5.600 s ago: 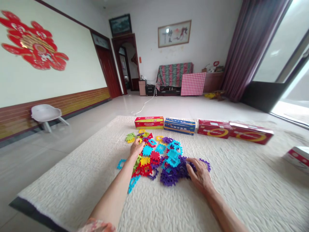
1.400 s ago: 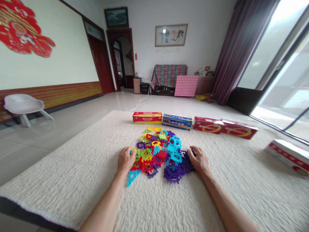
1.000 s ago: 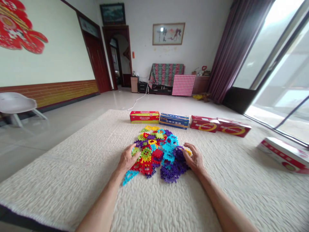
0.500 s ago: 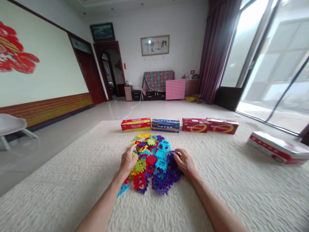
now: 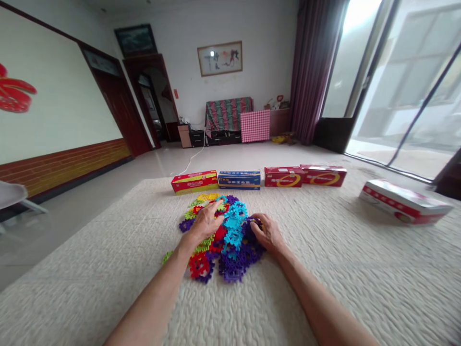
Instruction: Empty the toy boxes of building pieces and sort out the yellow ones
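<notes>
A pile of flat plastic interlocking toy pieces with notched edges lies on the pale mat. My left hand (image 5: pixel 208 221) reaches over the pile, fingers stretched forward and thumb apart, above red and green pieces. Near its fingertips are light-blue pieces (image 5: pixel 236 222). What lies under the palm is hidden. On the pile's right side, my right hand (image 5: pixel 268 233) has its fingers bent round a purple piece (image 5: pixel 249 230) at the edge of the purple heap. Red pieces (image 5: pixel 199 265) lie at the near left, and yellow ones (image 5: pixel 208 197) at the far end.
Behind the pile stand a red-and-yellow box (image 5: pixel 194 182), a blue box (image 5: pixel 239 180) and two red boxes (image 5: pixel 283 177). A white-and-red box (image 5: pixel 405 202) sits to the right. The textured mat (image 5: pixel 118 240) covers the surface; a white chair (image 5: pixel 14 194) stands at the left.
My left hand has moved from the pile's left edge to over its middle, uncovering purple and green pieces at the left. My right hand stays by the purple pieces. The view has shifted slightly.
</notes>
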The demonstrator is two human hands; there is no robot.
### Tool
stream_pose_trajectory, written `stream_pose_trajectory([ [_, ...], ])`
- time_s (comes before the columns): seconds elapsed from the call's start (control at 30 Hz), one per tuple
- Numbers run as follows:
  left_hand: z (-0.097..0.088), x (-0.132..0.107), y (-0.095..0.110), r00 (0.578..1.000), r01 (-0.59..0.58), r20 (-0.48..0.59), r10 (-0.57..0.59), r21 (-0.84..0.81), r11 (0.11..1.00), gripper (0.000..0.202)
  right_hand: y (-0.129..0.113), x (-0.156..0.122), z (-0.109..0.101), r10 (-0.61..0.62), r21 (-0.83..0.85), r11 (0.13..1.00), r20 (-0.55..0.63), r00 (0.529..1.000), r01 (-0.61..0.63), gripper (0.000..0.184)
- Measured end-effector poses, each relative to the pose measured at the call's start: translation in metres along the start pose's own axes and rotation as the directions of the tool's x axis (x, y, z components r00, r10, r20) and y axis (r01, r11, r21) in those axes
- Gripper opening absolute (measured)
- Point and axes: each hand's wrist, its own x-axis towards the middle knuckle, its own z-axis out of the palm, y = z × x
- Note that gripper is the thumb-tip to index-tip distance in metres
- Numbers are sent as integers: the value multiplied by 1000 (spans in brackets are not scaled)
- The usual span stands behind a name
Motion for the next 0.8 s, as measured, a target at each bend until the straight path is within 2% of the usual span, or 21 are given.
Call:
stream_pose_trajectory([
  [0.1, -21, -31, -20, 995, 95, 29, -95, -1, 995, 56, 1, 1, 1, 13, 20, 1000, 14, 1000, -13, 29],
  [0.23, -47, -85, -55, 971, 182, 161, -176, -25, 983, 79, 3, 2, 1, 54, 43, 998, -6, 999, -54, 35],
  [0.33, -55, -122, -73, 929, 247, 291, -227, -33, 968, 93, 5, 4, 0, 107, 58, 993, -37, 994, -105, 40],
  [0.4, -53, -140, -76, 912, 265, 326, -249, -6, 964, 98, 6, 4, -1, 144, 70, 988, -47, 989, -140, 45],
  [0.47, -45, -152, -73, 923, 251, 294, -249, 33, 967, 95, 4, 1, -3, 158, 83, 984, -39, 987, -155, 48],
  [0.57, -27, -159, -65, 975, 170, 140, -174, 40, 985, 74, -4, -9, -9, 112, 94, 989, 7, 994, -112, 47],
  [0.67, -10, -157, -58, 995, 96, 6, -96, -2, 995, 58, -16, -26, -17, -12, 111, 994, 88, 996, 2, 48],
  [0.8, 5, -147, -50, 995, 63, -75, -65, -31, 998, 53, -30, -54, -24, -206, 51, 978, 198, 958, 200, 62],
])
